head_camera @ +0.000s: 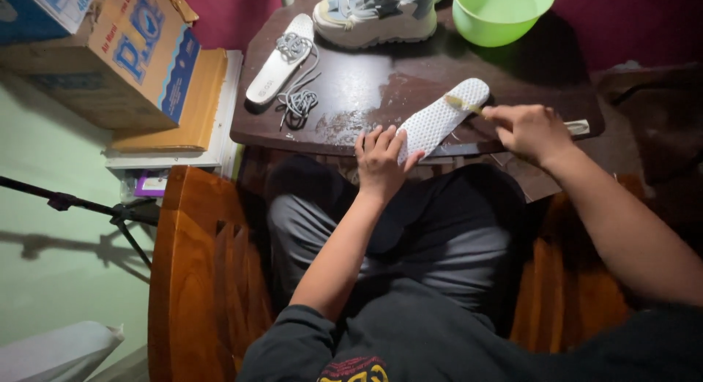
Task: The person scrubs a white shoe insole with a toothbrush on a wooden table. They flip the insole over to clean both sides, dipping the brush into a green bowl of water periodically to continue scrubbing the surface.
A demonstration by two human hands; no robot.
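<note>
A white dotted insole point(443, 117) lies slanted on the wet dark wooden table point(366, 89). My left hand point(381, 162) presses down on its near end at the table's front edge. My right hand point(529, 129) grips a small brush point(463, 104) whose yellowish bristles touch the far part of the insole. A second white insole point(278, 60) lies at the table's left with grey shoelaces point(299, 100) piled on and beside it. A grey and white sneaker point(377, 16) stands at the back.
A green plastic bowl point(501, 12) stands at the table's back right. Cardboard boxes point(124, 56) are stacked to the left on a white shelf. I sit in a wooden chair point(198, 272). A black tripod leg point(88, 206) crosses the left.
</note>
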